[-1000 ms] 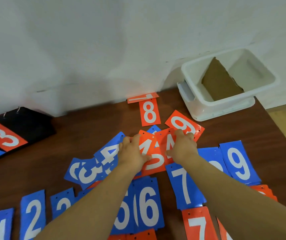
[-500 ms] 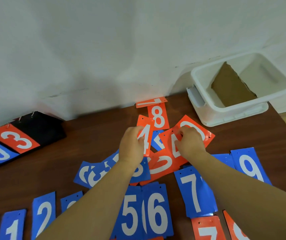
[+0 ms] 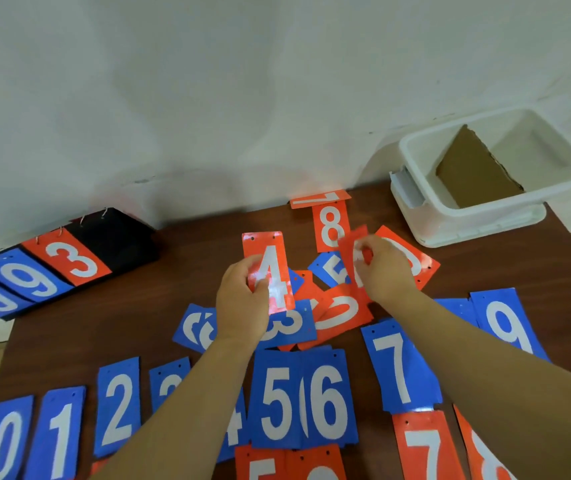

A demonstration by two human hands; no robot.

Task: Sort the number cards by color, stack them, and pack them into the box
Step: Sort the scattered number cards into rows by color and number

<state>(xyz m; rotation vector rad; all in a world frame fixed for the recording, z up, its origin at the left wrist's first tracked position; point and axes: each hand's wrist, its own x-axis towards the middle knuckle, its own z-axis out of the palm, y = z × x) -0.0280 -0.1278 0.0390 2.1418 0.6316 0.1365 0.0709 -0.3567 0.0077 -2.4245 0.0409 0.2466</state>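
Judged from how things lie, the table (image 3: 180, 268) shows a job barely started. The white box (image 3: 485, 220) on its far right corner holds only a piece of cardboard (image 3: 474, 174), and no number card is in it. Far left of the box, a black flip stand (image 3: 118, 233) has a red 3 and a blue 9 and 0 hanging on its rings.

From the box toward the person the cards lie mixed. The blue cards (image 3: 277, 403) are mostly in a loose row farthest from the box. The red cards (image 3: 331, 226) lie nearest the box, with a few at the near edge. No stack of either colour shows.

The left hand (image 3: 242, 306), left of the box, grips a red 4 card (image 3: 270, 268) by its lower edge, raised off the heap. The right hand (image 3: 386, 268), closer to the box, pinches a blurred red card (image 3: 353, 247) in its fingers; I cannot tell its number.

The red cards seem only now to be gathered. Sorting the blue, stacking and packing are all left.
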